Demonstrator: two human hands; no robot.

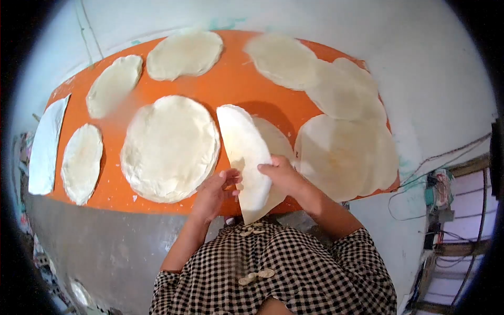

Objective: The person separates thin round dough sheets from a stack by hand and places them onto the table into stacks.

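A thin round flatbread sheet, folded into a half-moon [247, 152], hangs raised in front of my body with its fold line tilted. My right hand [281, 174] pinches its curved right edge, thumb on the near face. Close to the opposite edge is my left hand [212, 193], its fingers loosely bent and apart; whether the fingertips touch the sheet I cannot tell. Behind the folded one, another pale sheet [273, 139] shows in part. To the left lies a thick round stack of sheets [170, 149] with uneven edges.
The orange table [236, 68] carries several more pale sheets: overlapping ones [344, 152] at the right, ovals at the back and left. A folded white cloth-like piece [48, 147] lies at the left end. A wall-side box with wires [441, 189] is at the right.
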